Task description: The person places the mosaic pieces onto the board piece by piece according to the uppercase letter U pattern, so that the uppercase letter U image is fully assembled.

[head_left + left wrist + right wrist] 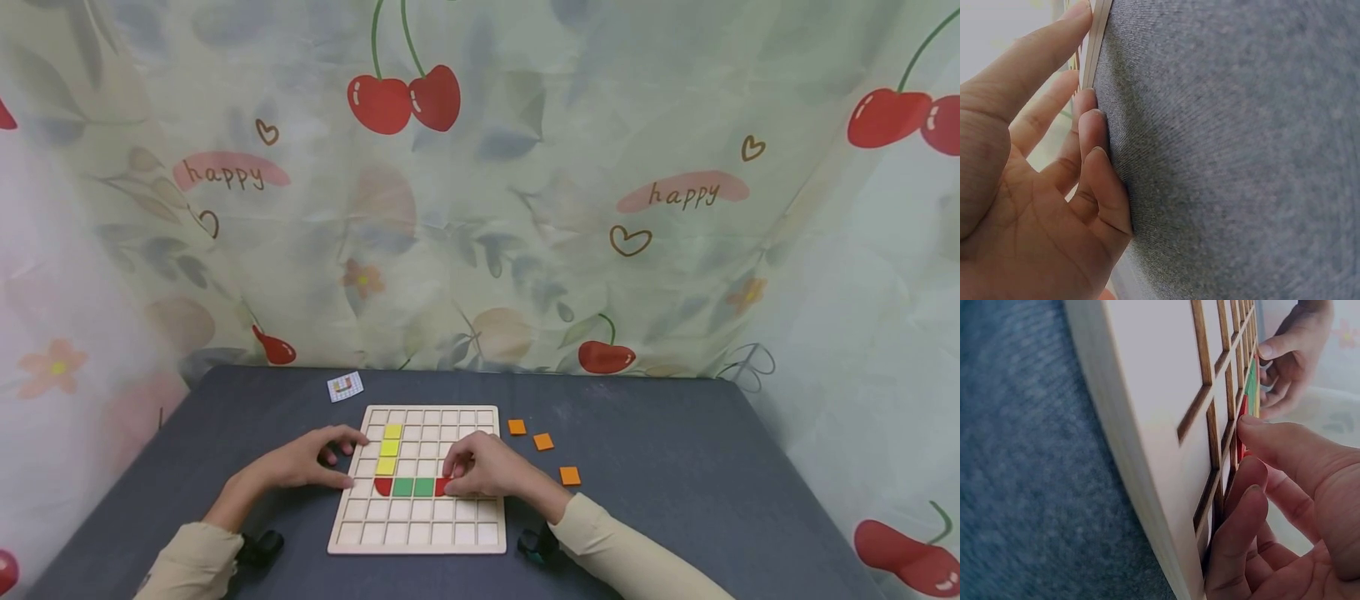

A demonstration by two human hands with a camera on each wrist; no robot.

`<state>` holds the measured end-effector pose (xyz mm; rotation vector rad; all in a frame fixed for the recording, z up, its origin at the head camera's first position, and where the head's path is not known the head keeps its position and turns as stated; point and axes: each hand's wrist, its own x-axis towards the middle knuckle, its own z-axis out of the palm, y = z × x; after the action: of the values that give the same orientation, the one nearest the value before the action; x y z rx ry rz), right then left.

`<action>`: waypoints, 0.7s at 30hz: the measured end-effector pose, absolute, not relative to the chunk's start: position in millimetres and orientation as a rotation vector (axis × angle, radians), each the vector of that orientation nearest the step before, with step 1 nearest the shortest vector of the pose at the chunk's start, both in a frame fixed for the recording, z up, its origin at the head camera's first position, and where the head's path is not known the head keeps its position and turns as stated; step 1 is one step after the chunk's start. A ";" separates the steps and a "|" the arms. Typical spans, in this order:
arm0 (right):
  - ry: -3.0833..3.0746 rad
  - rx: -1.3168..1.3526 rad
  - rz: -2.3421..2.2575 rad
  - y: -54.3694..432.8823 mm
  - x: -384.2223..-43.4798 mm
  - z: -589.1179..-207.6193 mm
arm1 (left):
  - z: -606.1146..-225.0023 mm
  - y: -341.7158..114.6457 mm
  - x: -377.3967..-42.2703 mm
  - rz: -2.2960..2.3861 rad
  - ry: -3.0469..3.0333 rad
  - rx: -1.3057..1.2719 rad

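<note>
A pale wooden grid board (417, 538) lies flat on the table. My left hand (311, 457) rests at its left edge, thumb and fingertips apart along the rim; in the left wrist view that hand (1041, 181) touches the board's side (1092, 47). Over the right part of the grid, my right hand (483, 467) pinches a red rounded tile (441, 487) at its cell. The right wrist view has the thumb (1266, 430) on this red tile (1242, 434). Two green tiles (413, 487) and another red tile (383, 486) continue the row leftward. Several yellow tiles (389, 447) form a column above.
Loose orange tiles (543, 442) lie to the right of the board on the dark grey table cloth (660, 467). A small printed pattern card (345, 387) is at the back left. Patterned curtains (480, 208) enclose the table's back and sides.
</note>
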<state>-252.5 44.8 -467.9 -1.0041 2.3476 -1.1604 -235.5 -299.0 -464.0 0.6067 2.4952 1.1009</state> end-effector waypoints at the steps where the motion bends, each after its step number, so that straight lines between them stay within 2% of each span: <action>1: 2.344 -1.001 -1.164 45.0 -252.5 -467.9 | -463.9 -298.9 -235.4 1.104 2.494 0.608; 9: 2.288 -0.995 -1.234 54.6 -253.4 -466.1 | -464.0 -299.3 -236.5 1.098 2.493 0.620; 14: 2.251 -1.043 -1.273 72.2 -256.4 -462.4 | -464.8 -299.6 -237.6 1.093 2.489 0.625; 21: 2.275 -0.976 -1.303 102.1 -259.0 -455.2 | -465.0 -299.6 -237.2 1.081 2.499 0.620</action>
<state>-259.0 102.1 -455.2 -0.9763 2.2752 -1.3025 -237.2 -299.6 -465.0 0.6203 2.4986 1.0811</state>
